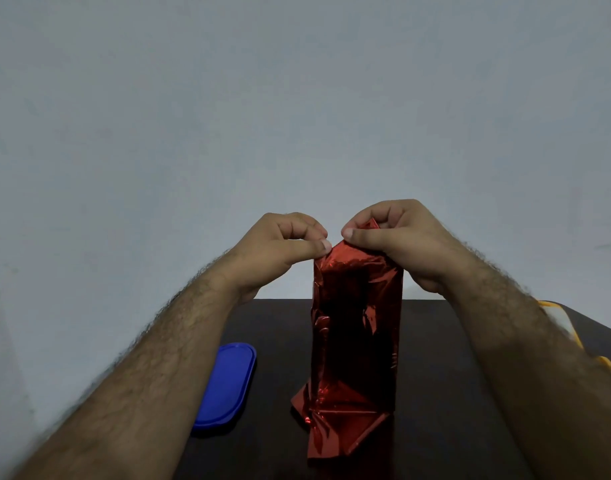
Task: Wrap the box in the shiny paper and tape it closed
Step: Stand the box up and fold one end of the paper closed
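While the box [357,327] stands upright at the middle of the dark counter [446,393], it is covered all round in red shiny paper [356,296], so none of its own surface shows. At its base, loose ends of the paper spread out in creased flaps toward 6 o'clock. A blue lid [226,386] lies flat on the counter at 9 o'clock from the box, apart from it; what it belongs to cannot be told. At 3 o'clock, near the counter's edge, part of a yellow and white object [556,318] shows behind the right forearm, too hidden to name.

Both hands meet at the top of the box, at 12 o'clock from its base. The left hand [279,251] has its fingers curled, and thumb and forefinger pinch the paper's upper left corner. The right hand [401,237] comes over the top from the 2 o'clock side, fingers curled, thumb and fingertips gripping the raised fold of paper at the peak. The two thumbs lie near each other, just apart. Both forearms reach in from the lower corners, raised above the counter.
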Motion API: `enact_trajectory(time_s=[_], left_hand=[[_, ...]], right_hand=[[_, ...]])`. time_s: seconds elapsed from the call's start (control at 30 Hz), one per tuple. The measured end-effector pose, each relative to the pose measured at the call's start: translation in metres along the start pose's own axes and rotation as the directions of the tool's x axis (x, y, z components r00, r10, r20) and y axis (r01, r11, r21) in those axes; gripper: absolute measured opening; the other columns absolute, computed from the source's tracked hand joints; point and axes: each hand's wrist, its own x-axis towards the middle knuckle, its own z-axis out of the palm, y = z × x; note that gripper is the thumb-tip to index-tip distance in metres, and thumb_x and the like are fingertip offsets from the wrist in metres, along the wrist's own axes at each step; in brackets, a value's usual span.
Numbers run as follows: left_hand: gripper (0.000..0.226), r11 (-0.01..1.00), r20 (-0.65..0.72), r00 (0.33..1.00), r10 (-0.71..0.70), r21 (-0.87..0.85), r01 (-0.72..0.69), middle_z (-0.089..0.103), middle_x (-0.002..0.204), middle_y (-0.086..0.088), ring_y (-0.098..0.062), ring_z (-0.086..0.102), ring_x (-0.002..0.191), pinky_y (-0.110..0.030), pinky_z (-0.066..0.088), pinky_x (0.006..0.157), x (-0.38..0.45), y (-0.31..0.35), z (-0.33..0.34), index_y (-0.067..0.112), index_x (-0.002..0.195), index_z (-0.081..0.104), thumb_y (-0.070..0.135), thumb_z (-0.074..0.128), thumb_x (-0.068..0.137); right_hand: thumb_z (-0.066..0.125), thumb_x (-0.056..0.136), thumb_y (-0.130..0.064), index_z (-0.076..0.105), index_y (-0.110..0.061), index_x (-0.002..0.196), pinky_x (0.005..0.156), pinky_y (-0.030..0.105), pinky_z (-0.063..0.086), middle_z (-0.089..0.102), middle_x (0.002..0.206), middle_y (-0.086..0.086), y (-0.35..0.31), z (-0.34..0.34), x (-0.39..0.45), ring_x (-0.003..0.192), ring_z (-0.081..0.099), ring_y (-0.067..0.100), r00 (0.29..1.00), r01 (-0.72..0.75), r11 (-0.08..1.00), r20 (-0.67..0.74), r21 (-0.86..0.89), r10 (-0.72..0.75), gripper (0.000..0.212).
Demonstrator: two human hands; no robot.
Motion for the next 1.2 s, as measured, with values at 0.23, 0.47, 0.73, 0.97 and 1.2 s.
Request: enact_trajectory(time_s=[0.23, 0.47, 0.73, 0.97, 1.2], left_hand=[[0.034, 0.984, -0.023, 0.990, -0.139, -0.119, 0.136, 0.077, 0.121, 0.007, -0.019, 0.073, 0.116, -0.047, 0.055, 0.103, 0.001, 0.002, 0.009, 0.029, 0.117, 0.078, 0.053, 0.075, 0.093], [0.054, 0.970, 0.087, 0.984, -0.156, -0.177, 0.169, 0.078, 0.121, -0.001, -0.023, 0.073, 0.102, -0.044, 0.056, 0.093, -0.003, 0.006, 0.021, 0.021, 0.128, 0.069, 0.061, 0.061, 0.092], [0.024, 0.994, -0.071, 0.998, 0.002, -0.109, -0.010, 0.077, 0.122, 0.010, -0.010, 0.067, 0.123, -0.048, 0.050, 0.110, -0.001, 0.003, 0.012, 0.013, 0.088, 0.079, 0.033, 0.067, 0.087], [0.017, 0.994, -0.115, 0.989, 0.095, -0.045, -0.100, 0.076, 0.116, 0.008, -0.006, 0.067, 0.117, -0.037, 0.048, 0.107, -0.004, 0.005, 0.012, 0.013, 0.073, 0.083, 0.025, 0.072, 0.078], [0.019, 0.999, -0.116, 0.993, 0.029, -0.024, -0.032, 0.074, 0.115, 0.010, -0.002, 0.065, 0.114, -0.033, 0.045, 0.098, -0.001, 0.006, 0.006, 0.013, 0.068, 0.081, 0.027, 0.069, 0.072]], right_hand=[[0.087, 0.086, -0.013, 0.082, -0.011, 0.087, 0.066, 0.026, 0.056, 0.077, 0.081, 0.003, -0.001, 0.000, 0.000, 0.073, 0.072, 0.014, 1.000, -0.031, 0.995, 0.000, -0.095, 0.031, 0.005], [0.089, 0.082, -0.014, 0.083, -0.018, 0.076, 0.083, 0.028, 0.058, 0.076, 0.110, -0.011, -0.001, -0.001, 0.001, 0.101, 0.073, 0.008, 0.999, -0.044, 0.969, -0.038, -0.245, 0.035, 0.010], [0.090, 0.081, -0.014, 0.083, -0.015, 0.078, 0.078, 0.024, 0.058, 0.077, 0.109, -0.012, 0.005, 0.001, 0.004, 0.099, 0.074, 0.005, 0.996, -0.041, 0.965, -0.086, -0.260, 0.019, 0.007], [0.087, 0.084, -0.011, 0.081, -0.012, 0.078, 0.078, 0.028, 0.055, 0.079, 0.110, -0.004, 0.003, -0.002, 0.004, 0.100, 0.077, 0.013, 0.995, 0.023, 0.996, -0.096, -0.083, -0.031, 0.009], [0.086, 0.084, -0.008, 0.080, -0.006, 0.090, 0.072, 0.024, 0.053, 0.081, 0.106, 0.005, 0.000, -0.009, 0.002, 0.090, 0.076, 0.014, 0.998, 0.013, 1.000, -0.059, 0.007, -0.012, 0.008]])
